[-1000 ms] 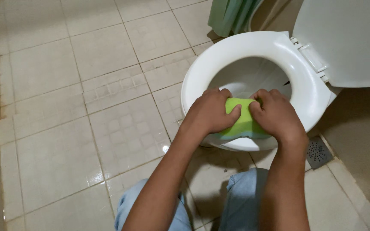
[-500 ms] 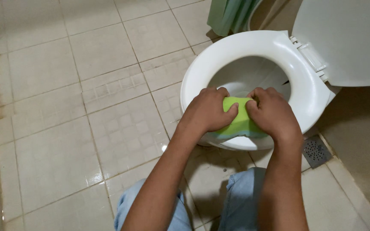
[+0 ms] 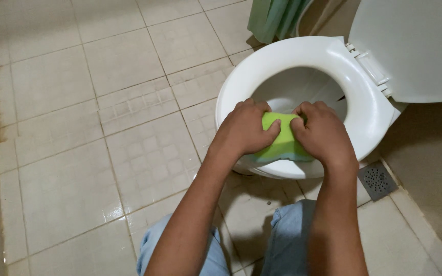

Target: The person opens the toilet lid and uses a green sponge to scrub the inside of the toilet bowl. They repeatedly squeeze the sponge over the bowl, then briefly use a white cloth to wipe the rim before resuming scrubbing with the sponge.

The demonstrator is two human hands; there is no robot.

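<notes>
A green sponge (image 3: 281,141) with a blue-green underside rests on the front rim of a white toilet seat (image 3: 364,102). My left hand (image 3: 244,130) grips the sponge's left side and my right hand (image 3: 321,134) grips its right side, both pressing it against the seat. Fingers of both hands curl over the sponge's far edge toward the bowl (image 3: 303,87). The raised white lid (image 3: 415,46) stands at the upper right.
Beige floor tiles (image 3: 103,128) spread to the left, wet and shiny near me. A metal floor drain (image 3: 377,180) lies right of the toilet base. A green cloth or bin (image 3: 272,18) stands behind the toilet. My knees in blue jeans (image 3: 292,235) are below.
Both hands with the sponge have shifted slightly left along the front rim of the seat.
</notes>
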